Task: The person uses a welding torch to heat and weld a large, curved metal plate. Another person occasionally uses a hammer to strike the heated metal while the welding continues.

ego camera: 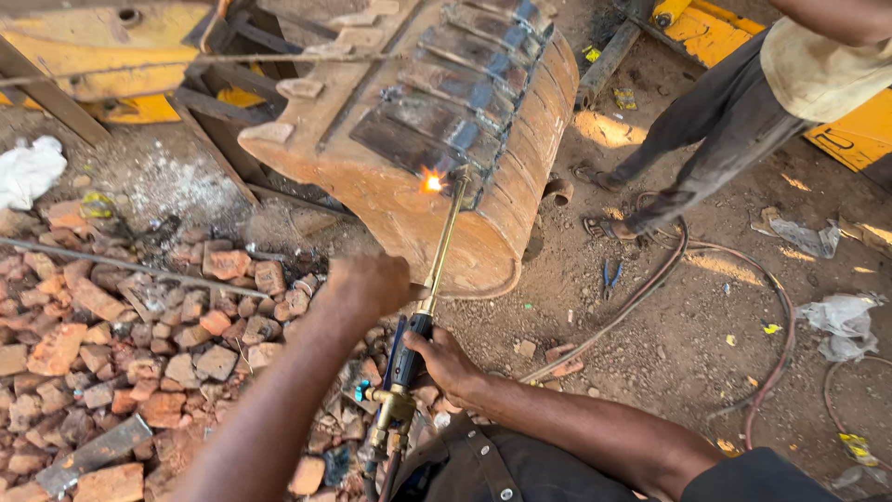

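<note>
A gas cutting torch (429,296) with a long brass tube points up at a large rusty excavator bucket (437,139). Its tip burns with a bright flame (432,181) against a dark steel plate on the bucket's back. My right hand (444,361) grips the torch's black handle near the brass valves. My left hand (367,284) is closed around the brass tube higher up, steadying it. Hoses trail down from the handle between my arms.
Broken red bricks (139,344) cover the ground at left, with a thin steel rod (130,267) across them. Another person's legs and sandals (650,167) stand at upper right. Hoses (650,288) and blue pliers (609,277) lie on the dirt. Yellow machine parts (102,56) sit behind.
</note>
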